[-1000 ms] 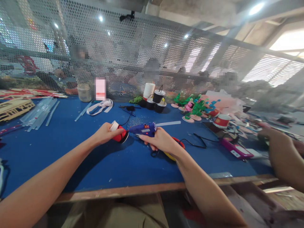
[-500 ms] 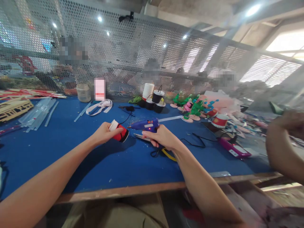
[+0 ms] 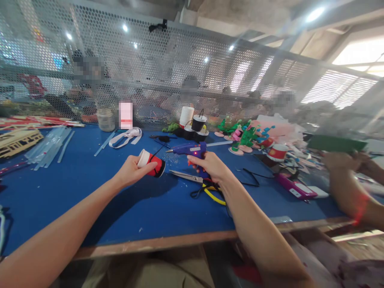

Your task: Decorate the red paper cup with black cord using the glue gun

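Observation:
My left hand (image 3: 131,171) is closed around a small red and white paper cup (image 3: 157,167) with a black band, tilted on its side above the blue table. A thin black cord runs up from the cup. In my right hand (image 3: 213,165) is a blue hot glue gun (image 3: 187,148) with a lit red light. Its nozzle points left, a little above the cup and apart from it. A clear glue stick (image 3: 220,143) sticks out of its back. Beneath my right hand lie scissors (image 3: 186,176) with yellow handles, partly hidden by the wrist.
Black cups (image 3: 199,123) and a white cup stack (image 3: 186,117) stand at the back. Green figures (image 3: 247,136) are right of them. A purple device (image 3: 295,187) lies at right, near a co-worker's arm (image 3: 345,188). Clear glue sticks (image 3: 49,144) and white ribbon (image 3: 126,137) lie left.
My right hand has drawn the glue gun up and right, away from the cup, uncovering more of the scissors. The co-worker at right now holds up a green sheet.

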### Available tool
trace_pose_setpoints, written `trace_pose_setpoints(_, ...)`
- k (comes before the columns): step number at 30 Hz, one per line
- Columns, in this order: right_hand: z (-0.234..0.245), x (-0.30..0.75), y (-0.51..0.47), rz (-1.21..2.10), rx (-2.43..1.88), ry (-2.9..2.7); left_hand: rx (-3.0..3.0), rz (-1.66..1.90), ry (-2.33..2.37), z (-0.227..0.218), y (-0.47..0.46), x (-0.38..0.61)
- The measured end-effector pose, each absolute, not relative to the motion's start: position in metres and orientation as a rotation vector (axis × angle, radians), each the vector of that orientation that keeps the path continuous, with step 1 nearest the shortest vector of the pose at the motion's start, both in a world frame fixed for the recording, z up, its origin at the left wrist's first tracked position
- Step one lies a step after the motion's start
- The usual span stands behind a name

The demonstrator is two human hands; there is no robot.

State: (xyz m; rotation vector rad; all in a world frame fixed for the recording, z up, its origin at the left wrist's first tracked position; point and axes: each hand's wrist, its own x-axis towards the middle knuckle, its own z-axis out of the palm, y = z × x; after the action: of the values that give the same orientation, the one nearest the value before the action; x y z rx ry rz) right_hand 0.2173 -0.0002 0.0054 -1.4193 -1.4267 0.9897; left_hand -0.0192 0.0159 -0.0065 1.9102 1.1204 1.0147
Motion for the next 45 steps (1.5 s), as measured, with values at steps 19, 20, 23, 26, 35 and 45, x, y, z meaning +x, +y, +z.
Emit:
trace_pose_setpoints(19,-0.023,0.243,0.075,0.804,-1.925,-1.582,1.987,0.967,1.132,-0.006,0.017,-0.020)
trace_pose_setpoints(20,-0.022,0.243,0.076,0.739,-1.969,-1.598,1.994,0.963,1.133,-0.007,0.017,-0.021)
trace_pose_setpoints(23,-0.012,0.239,0.074,0.520,-2.094,-1.597,2.009,0.944,1.140,-0.008,0.017,-0.021)
trace_pose_setpoints(26,0.003,0.224,0.064,0.354,-2.110,-1.641,2.003,0.930,1.148,-0.008,0.017,-0.020)
trace_pose_setpoints(35,0.001,0.146,0.017,1.158,-1.221,-1.745,2.111,0.875,1.063,-0.006,0.010,-0.014)
trace_pose_setpoints(45,-0.006,0.154,0.014,0.966,-0.973,-1.329,1.944,0.816,0.994,-0.011,0.010,-0.008)
